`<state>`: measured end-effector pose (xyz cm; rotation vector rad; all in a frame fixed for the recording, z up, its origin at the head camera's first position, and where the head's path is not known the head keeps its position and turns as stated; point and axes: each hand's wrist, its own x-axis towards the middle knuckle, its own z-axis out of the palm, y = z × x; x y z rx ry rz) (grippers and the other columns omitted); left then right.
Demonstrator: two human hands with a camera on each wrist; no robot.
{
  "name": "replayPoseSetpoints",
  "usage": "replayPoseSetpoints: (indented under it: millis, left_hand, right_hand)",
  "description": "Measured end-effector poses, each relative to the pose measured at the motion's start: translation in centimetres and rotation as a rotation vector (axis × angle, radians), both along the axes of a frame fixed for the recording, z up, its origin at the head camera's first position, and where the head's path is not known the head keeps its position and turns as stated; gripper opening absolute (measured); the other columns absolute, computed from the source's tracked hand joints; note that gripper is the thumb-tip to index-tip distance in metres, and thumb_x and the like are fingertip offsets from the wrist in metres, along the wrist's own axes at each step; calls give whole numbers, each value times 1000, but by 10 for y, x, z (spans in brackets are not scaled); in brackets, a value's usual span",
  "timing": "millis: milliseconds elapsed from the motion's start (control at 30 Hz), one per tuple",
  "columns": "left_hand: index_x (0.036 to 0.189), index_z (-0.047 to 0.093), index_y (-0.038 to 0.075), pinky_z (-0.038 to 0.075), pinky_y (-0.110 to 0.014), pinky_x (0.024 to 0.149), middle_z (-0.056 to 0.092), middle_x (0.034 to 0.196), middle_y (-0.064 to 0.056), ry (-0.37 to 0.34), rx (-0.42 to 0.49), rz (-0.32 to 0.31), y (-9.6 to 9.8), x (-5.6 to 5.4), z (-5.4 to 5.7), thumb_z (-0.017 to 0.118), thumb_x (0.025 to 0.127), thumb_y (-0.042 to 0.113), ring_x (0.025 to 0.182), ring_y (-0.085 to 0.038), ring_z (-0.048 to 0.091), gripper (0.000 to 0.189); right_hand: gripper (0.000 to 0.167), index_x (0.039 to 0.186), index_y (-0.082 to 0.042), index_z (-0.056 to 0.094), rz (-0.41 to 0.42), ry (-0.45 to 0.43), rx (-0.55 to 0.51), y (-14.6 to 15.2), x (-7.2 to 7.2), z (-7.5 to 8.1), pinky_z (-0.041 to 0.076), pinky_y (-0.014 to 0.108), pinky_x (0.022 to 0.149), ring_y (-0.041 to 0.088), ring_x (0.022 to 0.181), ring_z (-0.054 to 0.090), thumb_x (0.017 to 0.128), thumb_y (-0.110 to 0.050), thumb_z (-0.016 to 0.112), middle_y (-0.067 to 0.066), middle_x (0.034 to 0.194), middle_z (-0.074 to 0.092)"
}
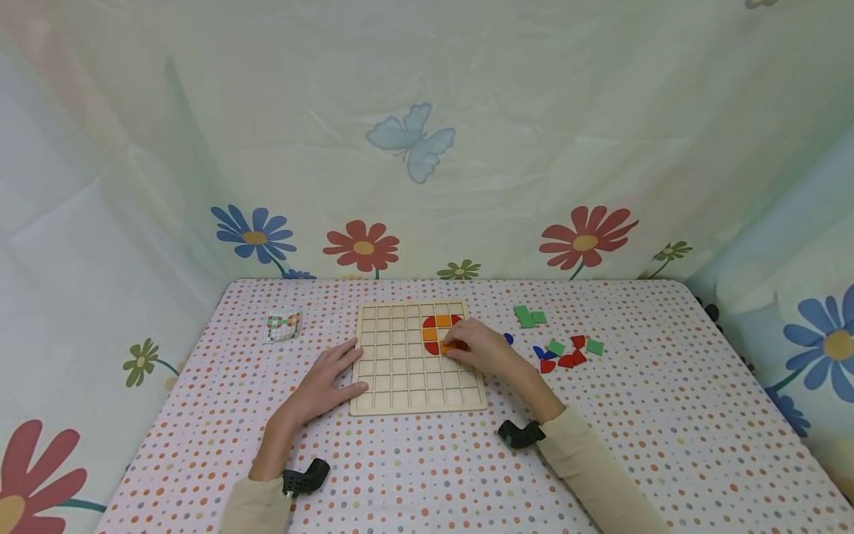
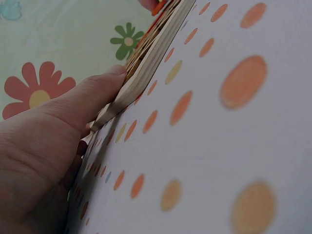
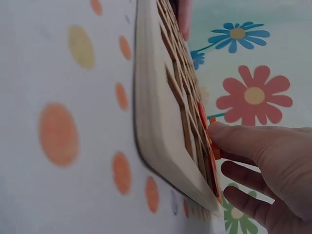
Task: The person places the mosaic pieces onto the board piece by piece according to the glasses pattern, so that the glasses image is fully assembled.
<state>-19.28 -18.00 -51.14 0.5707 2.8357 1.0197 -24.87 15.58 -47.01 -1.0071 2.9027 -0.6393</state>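
A square wooden grid board (image 1: 390, 409) lies on the table. Red and orange pieces form a rounded patch in the cells at its right, including an orange square (image 1: 443, 321) and a red quarter-round piece (image 1: 431, 347). Over that patch, my right hand (image 1: 483, 347) pinches an orange square tile (image 3: 215, 141) between thumb and fingers, standing on edge close above the cells. Part of the patch is hidden behind this hand. My left hand (image 1: 323, 382) rests at the board's left side, fingers extended, with its thumb (image 2: 109, 80) on the wooden rim.
To the right lie green squares (image 1: 523, 317), red quarter-round pieces (image 1: 566, 361) and blue pieces (image 1: 549, 355), loosely scattered. A small pattern card (image 1: 282, 326) lies left of the board. The dotted tablecloth (image 1: 414, 475) reaches back to a flowered curtain (image 1: 494, 222).
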Motion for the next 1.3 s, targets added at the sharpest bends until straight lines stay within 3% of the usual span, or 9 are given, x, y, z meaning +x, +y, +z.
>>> replayPoseSetpoints:
  millis: [333, 933, 1300]
  left_hand:
    - [149, 41, 16, 27, -62, 113, 25, 162, -5, 2, 9, -2, 0, 0, 0, 68, 88, 45, 149, -35, 20, 74]
    - [149, 40, 15, 27, -63, 112, 25, 162, -5, -3, 23, -4, -1, 1, 0, 69, 87, 44, 149, -35, 20, 74]
    - [150, 40, 16, 26, -63, 112, 24, 162, -4, -11, 14, 0, -1, -1, -3, 68, 88, 47, 149, -35, 19, 74]
  right_hand:
    - [14, 102, -13, 72, -46, 16, 23, -7, 3, -5, 53, 37, 90, 20, 104, 62, 91, -21, 69, 1, 107, 70]
    - [14, 101, -13, 73, -42, 46, 31, -7, 3, -6, 53, 36, 87, 19, 100, 62, 91, -22, 69, 1, 105, 70]
    - [16, 103, -12, 74, -34, 43, 21, -7, 6, -4, 52, 38, 91, 21, 103, 61, 91, -21, 69, 4, 109, 69]
